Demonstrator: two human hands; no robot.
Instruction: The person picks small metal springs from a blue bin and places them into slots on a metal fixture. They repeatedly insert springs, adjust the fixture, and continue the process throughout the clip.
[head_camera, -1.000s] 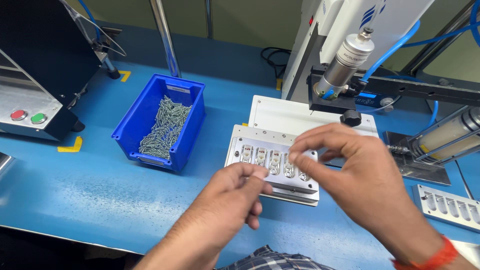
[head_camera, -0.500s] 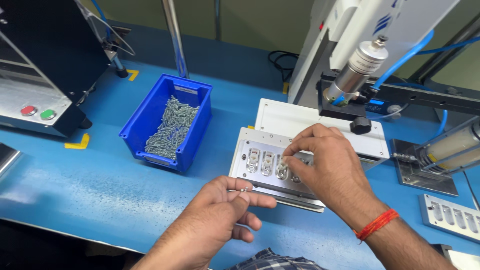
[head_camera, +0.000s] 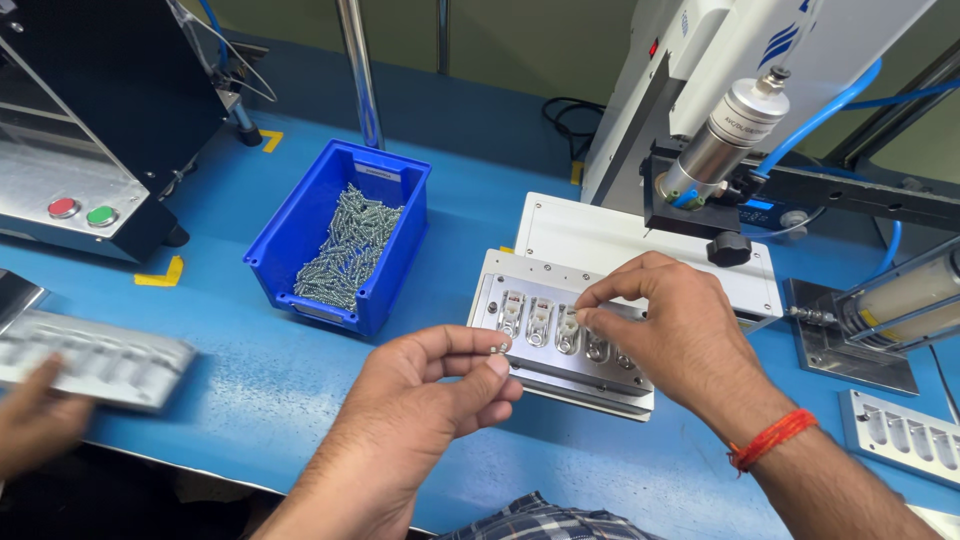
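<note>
My left hand (head_camera: 432, 395) pinches a small metal part (head_camera: 501, 347) between thumb and forefinger, just left of a grey metal fixture plate (head_camera: 545, 355) with a row of slots. My right hand (head_camera: 672, 335) rests over the plate's right half, thumb and forefinger pinched together above one slot (head_camera: 568, 330); whether a part sits between them I cannot tell. Several slots hold small metal pieces. A blue bin (head_camera: 300, 225) of loose metal parts (head_camera: 345, 250) stands to the left of the plate.
A white press machine (head_camera: 720, 60) with a silver cylinder head (head_camera: 722, 140) stands behind the plate. A dark box with red and green buttons (head_camera: 82, 212) sits far left. Another person's hand (head_camera: 35, 425) holds a grey tray (head_camera: 100, 355) at lower left. Another slotted plate (head_camera: 900, 435) lies right.
The view has shifted right. My left hand has lifted its pinched part toward the plate's left end. Another person's hand with a grey tray has come into view at lower left.
</note>
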